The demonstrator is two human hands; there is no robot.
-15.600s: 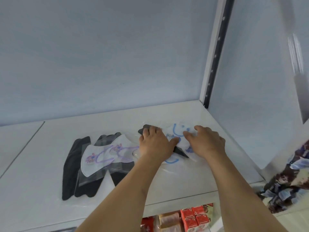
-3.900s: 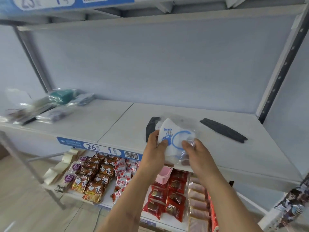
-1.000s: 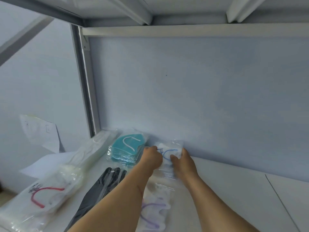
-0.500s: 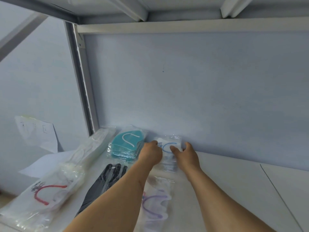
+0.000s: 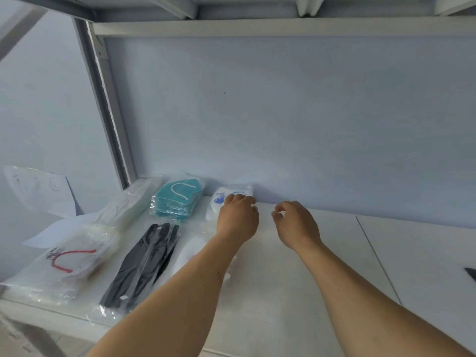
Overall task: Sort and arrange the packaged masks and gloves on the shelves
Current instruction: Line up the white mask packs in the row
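Note:
A white mask packet (image 5: 218, 201) with blue print lies on the white shelf (image 5: 296, 274) against the back wall. My left hand (image 5: 238, 217) covers its right part, fingers curled down onto it. My right hand (image 5: 293, 222) hovers just to the right, loosely curled, holding nothing and apart from the packet. Left of it sit a stack of teal masks (image 5: 177, 199), a packet of black gloves (image 5: 144, 264), a long white packet (image 5: 128, 204) and a clear packet with a red strap (image 5: 69, 256). Another white packet (image 5: 188, 253) is partly hidden under my left forearm.
A grey upright post (image 5: 108, 112) bounds the shelf on the left, with a paper sheet (image 5: 38, 191) beyond it. The upper shelf's underside (image 5: 257, 11) runs overhead. A seam (image 5: 376, 256) crosses the shelf at right, and a dark item (image 5: 471, 273) pokes in at the right edge.
My right hand has let go of the white mask packet and drawn back to the right. The packet now lies against the back wall with only my left hand on it.

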